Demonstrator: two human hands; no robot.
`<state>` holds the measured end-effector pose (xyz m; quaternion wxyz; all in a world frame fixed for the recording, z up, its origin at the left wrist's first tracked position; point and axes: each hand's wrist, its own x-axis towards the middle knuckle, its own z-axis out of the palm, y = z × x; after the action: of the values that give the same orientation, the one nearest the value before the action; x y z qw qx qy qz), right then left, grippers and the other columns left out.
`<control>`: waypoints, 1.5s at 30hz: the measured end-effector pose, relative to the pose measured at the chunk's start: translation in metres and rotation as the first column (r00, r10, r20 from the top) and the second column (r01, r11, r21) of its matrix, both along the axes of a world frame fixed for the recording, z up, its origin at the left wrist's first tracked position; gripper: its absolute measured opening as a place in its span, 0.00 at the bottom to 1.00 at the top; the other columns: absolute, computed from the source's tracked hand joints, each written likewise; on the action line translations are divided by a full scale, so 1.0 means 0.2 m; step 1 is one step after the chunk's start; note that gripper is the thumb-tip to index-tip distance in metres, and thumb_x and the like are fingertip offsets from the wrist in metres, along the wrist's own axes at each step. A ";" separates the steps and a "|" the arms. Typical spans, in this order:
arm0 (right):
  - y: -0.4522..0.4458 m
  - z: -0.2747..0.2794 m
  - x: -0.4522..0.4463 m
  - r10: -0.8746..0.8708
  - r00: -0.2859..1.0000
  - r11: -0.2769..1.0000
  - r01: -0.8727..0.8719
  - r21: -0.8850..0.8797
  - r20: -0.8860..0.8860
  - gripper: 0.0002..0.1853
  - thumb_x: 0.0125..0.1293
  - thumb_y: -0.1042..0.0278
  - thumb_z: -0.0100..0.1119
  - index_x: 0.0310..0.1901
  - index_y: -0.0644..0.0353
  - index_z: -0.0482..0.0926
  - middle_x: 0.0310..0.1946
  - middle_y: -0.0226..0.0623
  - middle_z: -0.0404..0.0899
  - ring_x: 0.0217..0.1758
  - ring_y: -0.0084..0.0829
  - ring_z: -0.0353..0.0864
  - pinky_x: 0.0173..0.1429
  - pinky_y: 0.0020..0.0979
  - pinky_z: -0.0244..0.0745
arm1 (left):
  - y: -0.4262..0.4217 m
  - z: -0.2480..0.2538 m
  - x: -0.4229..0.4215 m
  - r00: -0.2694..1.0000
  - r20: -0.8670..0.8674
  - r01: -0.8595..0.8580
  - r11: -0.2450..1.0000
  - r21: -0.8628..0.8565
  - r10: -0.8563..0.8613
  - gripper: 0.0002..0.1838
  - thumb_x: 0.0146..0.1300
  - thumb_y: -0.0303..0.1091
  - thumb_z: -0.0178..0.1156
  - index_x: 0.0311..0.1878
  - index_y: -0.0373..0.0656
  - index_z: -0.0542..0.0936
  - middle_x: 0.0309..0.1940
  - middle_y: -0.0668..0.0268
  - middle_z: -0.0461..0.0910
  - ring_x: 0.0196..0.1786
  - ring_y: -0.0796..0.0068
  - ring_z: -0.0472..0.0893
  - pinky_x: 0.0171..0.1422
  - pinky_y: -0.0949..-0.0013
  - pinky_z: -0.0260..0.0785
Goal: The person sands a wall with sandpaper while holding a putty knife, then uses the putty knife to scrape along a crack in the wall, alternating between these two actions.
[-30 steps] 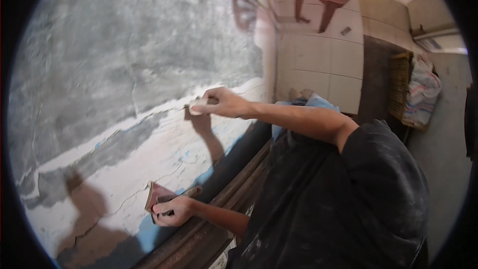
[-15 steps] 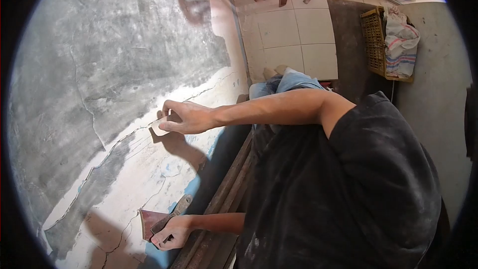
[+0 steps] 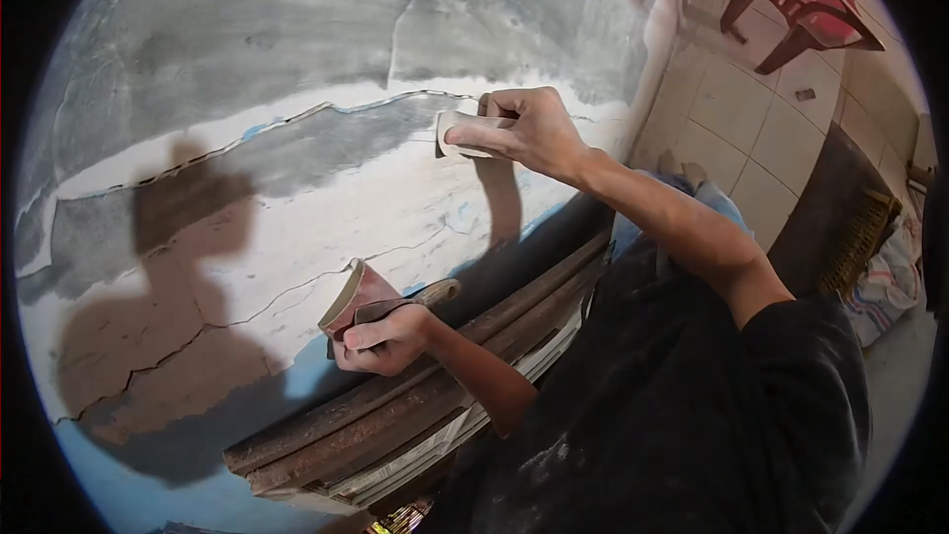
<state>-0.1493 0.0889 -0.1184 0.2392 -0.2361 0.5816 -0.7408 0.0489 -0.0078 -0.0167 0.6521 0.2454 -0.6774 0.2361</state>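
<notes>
In my right hand (image 3: 542,136) is a small, pale, flat scraper (image 3: 463,131), pinched between thumb and fingers. It lies against or very near the wall, just below a long crack (image 3: 326,107) that runs through a white band. My left hand (image 3: 384,340) grips a wide putty knife, its reddish-brown blade (image 3: 358,295) turned toward the wall and its worn wooden handle (image 3: 441,291) sticking out past my wrist. A dark flat piece also shows by my left fingers; I cannot tell whether it is part of the knife.
The wall (image 3: 267,0) is grey above and white below, with blue paint lower down. Long brown beams (image 3: 415,386) lie along its foot, close to my left forearm. A red plastic chair (image 3: 806,0) stands on the tiles. A yellow crate (image 3: 862,242) holds a striped sack (image 3: 888,287).
My view has turned, bringing the chair and beams further into sight. The pale scraper has gone from on the crack to just below it. My left hand still holds the putty knife.
</notes>
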 end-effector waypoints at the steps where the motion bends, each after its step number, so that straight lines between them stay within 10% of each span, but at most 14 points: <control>1: 0.01 0.03 -0.01 -0.002 1.000 1.000 0.002 0.019 -0.024 0.31 0.51 0.36 0.71 0.16 0.61 0.75 0.12 0.33 0.74 0.17 0.22 0.73 0.23 0.28 0.67 | 0.00 0.00 -0.01 1.000 0.010 0.006 1.000 0.003 -0.006 0.25 0.75 0.46 0.45 0.35 0.30 0.74 0.34 0.59 0.73 0.37 0.65 0.74 0.42 0.64 0.69; 11: -0.01 0.04 0.04 -0.027 0.999 0.996 0.031 -0.087 0.047 0.31 0.54 0.45 0.73 0.10 0.54 0.66 0.09 0.21 0.62 0.16 0.13 0.58 0.19 0.23 0.49 | 0.02 0.00 -0.04 0.997 -0.067 0.040 0.997 0.066 -0.035 0.25 0.74 0.47 0.50 0.33 0.29 0.74 0.34 0.56 0.74 0.38 0.63 0.75 0.45 0.62 0.69; 45: -0.02 0.10 0.08 -0.017 0.988 0.994 0.034 -0.104 0.155 0.32 0.57 0.48 0.72 0.09 0.54 0.62 0.09 0.19 0.59 0.17 0.12 0.56 0.19 0.23 0.49 | 0.01 -0.01 -0.06 0.999 0.028 0.028 0.999 0.017 -0.028 0.24 0.76 0.43 0.43 0.32 0.31 0.73 0.33 0.59 0.72 0.37 0.68 0.74 0.41 0.66 0.69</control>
<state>-0.1338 0.0839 -0.0992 0.2610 -0.1831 0.5243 -0.7896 0.0379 -0.0051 -0.0177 0.6435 0.2379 -0.6919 0.2249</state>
